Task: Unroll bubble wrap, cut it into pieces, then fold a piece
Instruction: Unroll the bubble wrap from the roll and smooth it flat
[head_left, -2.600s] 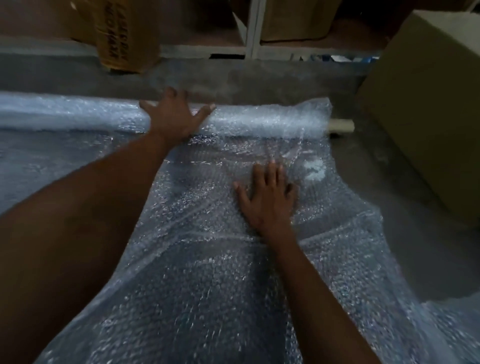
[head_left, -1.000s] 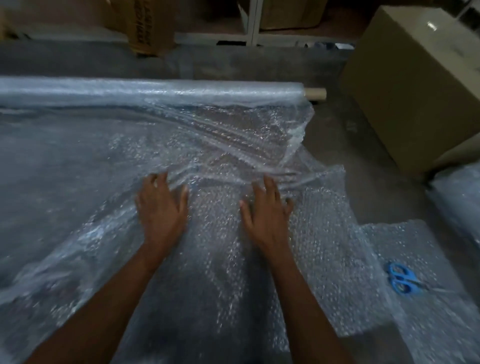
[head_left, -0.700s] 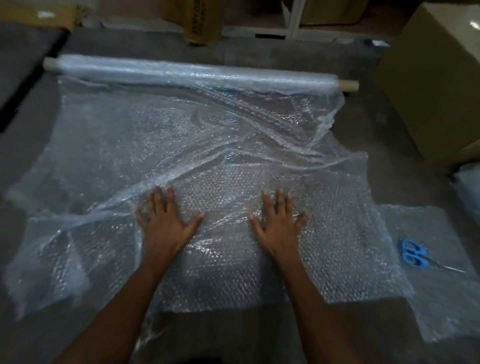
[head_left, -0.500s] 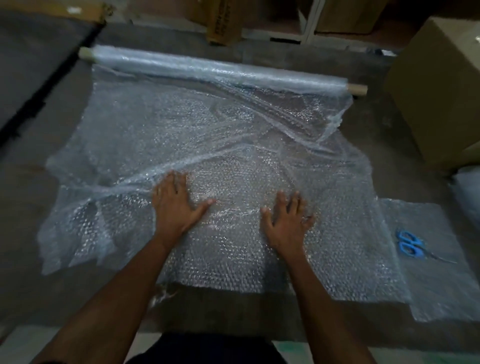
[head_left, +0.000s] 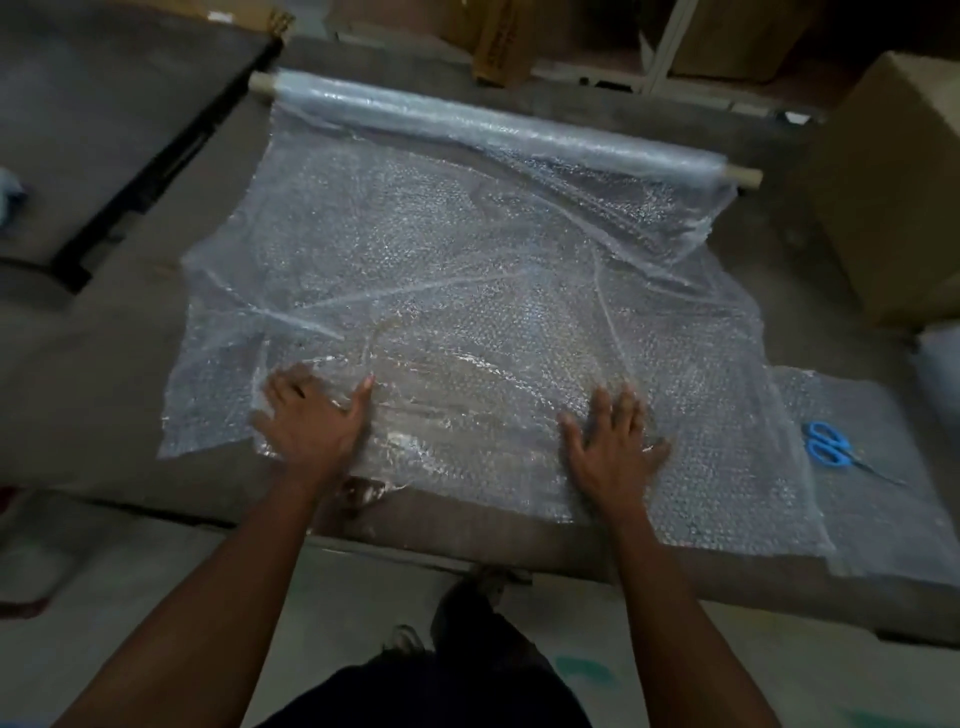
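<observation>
A bubble wrap roll (head_left: 498, 127) on a cardboard core lies across the far side of a grey work surface (head_left: 104, 395). From it a wide, wrinkled bubble wrap sheet (head_left: 467, 291) runs toward me, down to the near edge. My left hand (head_left: 314, 421) presses flat on the sheet's near left part, fingers spread. My right hand (head_left: 613, 441) lies flat on the near right part, fingers apart. Blue-handled scissors (head_left: 831, 447) rest on a separate bubble wrap piece (head_left: 878, 519) at the right.
A large cardboard box (head_left: 893, 192) stands at the right, close to the roll's end. More cardboard boxes (head_left: 504, 41) and a white shelf frame (head_left: 660, 57) line the back. A dark gap (head_left: 156, 171) splits the surface at the left. My shoes (head_left: 488, 587) stand on the pale floor.
My left hand came off the roll and both hands drew back along the sheet to its near edge, moving apart. The unrolled sheet grew longer and my view pulled back.
</observation>
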